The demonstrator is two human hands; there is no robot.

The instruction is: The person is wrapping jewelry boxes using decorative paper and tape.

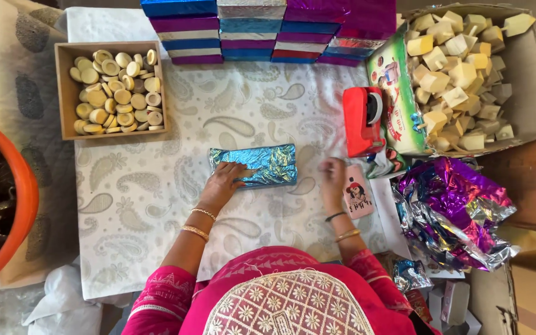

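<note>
Far left, an orange tub (18, 205) sits at the edge of the counter (156, 198), which is covered with a pale paisley cloth. Next to it a shallow wooden tray (62, 87) is heaped with round wooden discs (116, 90), none of them wrapped.

In the middle lies a flat box (257, 165) covered in crinkled blue foil. It looks wrapped on every side I can see, though the foil is still loose and wrinkled, so I'd judge the ends are not yet taped down. The left hand (226, 177) rests flat on its near left corner, fingers spread and pressing the foil, not gripping.

Behind it, at the back of the counter, stands a stack of finished boxes (268, 28) in blue, purple and silver foil, neatly piled in rows; a good deal seems done already.

The right hand (332, 177) is just right of the blue box, apart from it, fingers loosely curled near the cloth. It is blurred, and I cannot tell whether it pinches anything. It sits near a red tape dispenser (363, 121) and beside a small pink card (358, 192).

Further right, a cardboard carton (528, 87) holds many cream wooden blocks (457, 68), and a crumpled heap of purple and silver foil (451, 211) waits below it, so plenty of material is left.
</note>
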